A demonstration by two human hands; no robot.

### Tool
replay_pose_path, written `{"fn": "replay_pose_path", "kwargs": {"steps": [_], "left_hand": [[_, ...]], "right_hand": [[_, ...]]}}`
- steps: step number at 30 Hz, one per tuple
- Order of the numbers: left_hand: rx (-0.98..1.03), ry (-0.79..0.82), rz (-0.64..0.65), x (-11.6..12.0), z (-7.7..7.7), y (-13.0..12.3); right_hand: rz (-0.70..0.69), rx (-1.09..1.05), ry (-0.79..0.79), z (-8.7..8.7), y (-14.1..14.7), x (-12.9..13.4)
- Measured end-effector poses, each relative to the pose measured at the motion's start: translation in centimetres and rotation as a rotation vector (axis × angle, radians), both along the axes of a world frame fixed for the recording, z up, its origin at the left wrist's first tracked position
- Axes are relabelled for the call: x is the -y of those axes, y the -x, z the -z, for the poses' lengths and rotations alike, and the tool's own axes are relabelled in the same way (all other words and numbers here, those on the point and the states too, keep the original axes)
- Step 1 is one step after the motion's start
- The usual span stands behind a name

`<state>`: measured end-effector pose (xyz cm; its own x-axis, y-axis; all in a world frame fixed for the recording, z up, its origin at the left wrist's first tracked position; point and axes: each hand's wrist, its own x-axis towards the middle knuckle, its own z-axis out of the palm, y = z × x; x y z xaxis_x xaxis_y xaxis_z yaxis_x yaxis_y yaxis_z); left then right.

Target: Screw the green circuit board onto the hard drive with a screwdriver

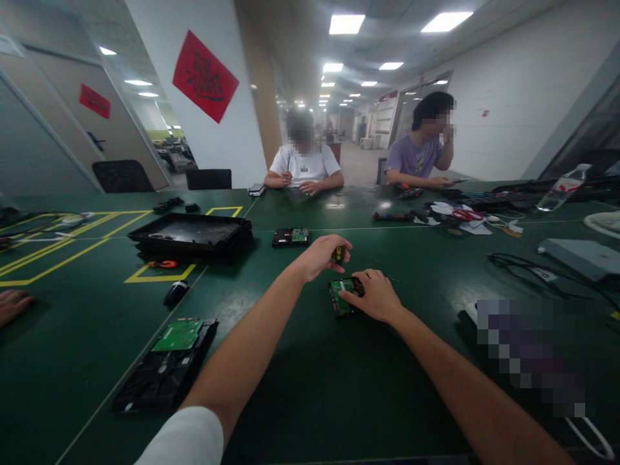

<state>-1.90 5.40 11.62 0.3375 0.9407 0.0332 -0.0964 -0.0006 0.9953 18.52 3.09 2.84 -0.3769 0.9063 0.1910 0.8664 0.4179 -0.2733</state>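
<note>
"Writing first, in the head view: what can be read?"

"Nothing for certain. Red paper [206,76] on the pillar [201,139] carries a dark brushed character; a smaller red sheet [95,101] is on the door [62,84]. The bottle's [564,187] red-and-white label is too small, as is the patch on the white shirt [290,160]."

"And the hands?"

"Left hand [323,255]: curled narrow, thumb and fingers around a black-and-yellow tool [340,256], its yellow marks blurred. Right hand [376,295]: spread over a hard drive [339,302], thumb on its green board; how firmly it grips, I cannot tell."

"Where's that drive?"

"On the green table [300,387], straight ahead, near the tool."

"Counts?"

"Three drives with green boards: that one, a second drive [167,369] at the near left, and a third drive [290,237] farther off, beside black trays [198,230]. One orange-handled tool [165,263]. Two people across the table, one in white, one in purple [419,155]; another person's hand [14,306] at the left edge."
</note>
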Motion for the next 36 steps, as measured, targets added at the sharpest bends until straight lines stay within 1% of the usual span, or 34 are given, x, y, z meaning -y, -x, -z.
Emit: {"fn": "replay_pose_path", "kwargs": {"steps": [4, 7, 11, 15, 19, 25, 29, 33, 36], "left_hand": [[0.075, 0.047, -0.019, -0.1, 0.4, -0.6], [0.098, 0.048, 0.002, -0.3, 0.5, -0.4], [0.045, -0.014, 0.049, -0.4, 0.3, 0.4], [-0.027, -0.048, 0.022, -0.3, -0.1, 0.8], [-0.023, -0.018, 0.002, 0.0, -0.1, 0.1], [0.072, 0.067, 0.007, 0.4, 0.4, -1.3], [0.078, 0.065, 0.017, 0.0, 0.3, -0.6], [0.017, -0.001, -0.001, -0.2, -0.1, 0.4], [-0.038, -0.022, -0.013, 0.1, -0.5, 0.5]], "right_hand": [[-0.001, 0.007, 0.001, 0.1, -0.1, -0.1], [-0.004, 0.003, -0.007, 0.2, -0.1, -0.2], [-0.005, -0.008, -0.009, 0.4, 0.0, -0.2], [-0.001, -0.01, -0.01, 0.4, 0.1, -0.2], [-0.002, 0.003, -0.004, 0.4, 0.0, -0.2], [-0.011, 0.017, -0.025, 0.5, -0.1, -0.3], [-0.009, 0.01, -0.021, 0.5, -0.1, -0.3], [-0.011, -0.007, -0.025, 0.4, -0.1, -0.3], [-0.003, -0.004, -0.025, 0.4, 0.0, -0.3]]}}
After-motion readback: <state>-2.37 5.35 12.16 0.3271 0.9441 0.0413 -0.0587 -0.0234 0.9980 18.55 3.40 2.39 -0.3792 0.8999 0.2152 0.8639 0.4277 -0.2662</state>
